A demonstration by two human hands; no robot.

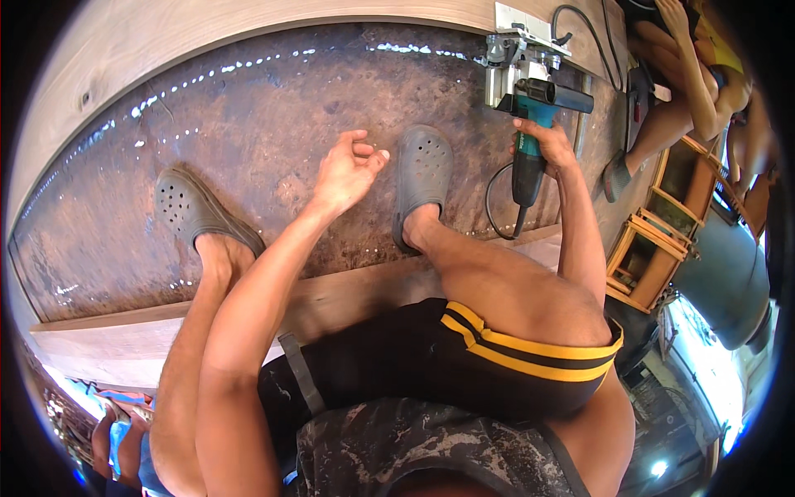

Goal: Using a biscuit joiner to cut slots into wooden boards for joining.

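My right hand (550, 149) is wrapped round the teal and black body of a biscuit joiner (528, 170). The joiner's metal fence and base (522, 62) point away from me, against the far wooden board (331, 10). A dark dust spout (571, 98) sticks out to its right, and its cord loops down beside the grip. My left hand (351, 172) hovers over the rusty brown metal sheet (273, 141) with its fingers loosely bent and apart. Nothing is in it. Just right of that hand is my right foot in a grey clog (424, 166).
My left foot's clog (195, 207) stands on the same sheet. A near wooden board (124, 335) runs beneath my legs. Black cable (590, 25) trails at the upper right. Another person's arm and leg (691, 91) are at the right, above wooden frames (642, 261). More legs (128, 439) show lower left.
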